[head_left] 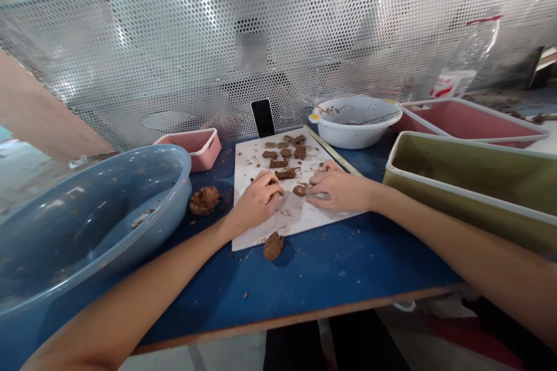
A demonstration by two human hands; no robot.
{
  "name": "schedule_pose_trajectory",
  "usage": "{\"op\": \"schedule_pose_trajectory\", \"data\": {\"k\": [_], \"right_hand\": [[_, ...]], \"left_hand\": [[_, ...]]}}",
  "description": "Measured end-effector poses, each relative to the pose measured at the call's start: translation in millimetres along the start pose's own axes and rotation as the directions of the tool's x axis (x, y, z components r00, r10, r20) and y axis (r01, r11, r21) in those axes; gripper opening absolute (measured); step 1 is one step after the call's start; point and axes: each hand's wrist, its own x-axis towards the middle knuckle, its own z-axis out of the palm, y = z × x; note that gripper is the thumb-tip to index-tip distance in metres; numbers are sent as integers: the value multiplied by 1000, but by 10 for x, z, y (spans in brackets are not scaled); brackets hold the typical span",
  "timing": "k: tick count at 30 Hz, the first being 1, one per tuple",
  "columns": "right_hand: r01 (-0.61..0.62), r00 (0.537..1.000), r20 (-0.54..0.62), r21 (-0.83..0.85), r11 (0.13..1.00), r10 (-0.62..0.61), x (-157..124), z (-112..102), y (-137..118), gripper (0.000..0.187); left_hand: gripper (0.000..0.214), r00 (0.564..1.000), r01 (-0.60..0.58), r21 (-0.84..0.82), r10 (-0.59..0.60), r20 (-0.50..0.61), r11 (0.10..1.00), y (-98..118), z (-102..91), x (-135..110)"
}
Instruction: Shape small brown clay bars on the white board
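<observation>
Over the white board (pixel 300 215), my left hand (pixel 257 200) is closed, its fingers curled downward. Dark brown clay shows behind its knuckles, but what its fingers hold is hidden. To its right, my right hand (pixel 333 190) pinches a small piece of clay (pixel 299 191) against the board with its fingertips. Just beyond both hands lie two short brown clay bars, one farther (pixel 279 163) and one nearer (pixel 285 174). Several small shaped clay pieces (pixel 270 155) sit farther back. A rough clay lump (pixel 274 246) rests at the board's near edge.
A larger clay lump (pixel 205 200) sits beside the blue basin (pixel 174 208) at left. A pink box (pixel 209 153) and a phone (pixel 263 118) stand behind. Along the board's right edge lies a stick (pixel 326 148). Right are a white basin (pixel 348 137), green box (pixel 461 177) and bottle (pixel 467 58).
</observation>
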Motion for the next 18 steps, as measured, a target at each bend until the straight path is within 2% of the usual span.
{"op": "schedule_pose_trajectory", "data": {"k": [6,18], "right_hand": [[-62,998,-17,-28,998,62,15,23,-21,44],[-31,998,-47,-19,999,30,29,72,5,45]], "left_hand": [[29,1000,-12,-7,12,7,1000,-8,-2,-8],[29,1000,-16,0,16,-1,1000,-7,0,-7]]}}
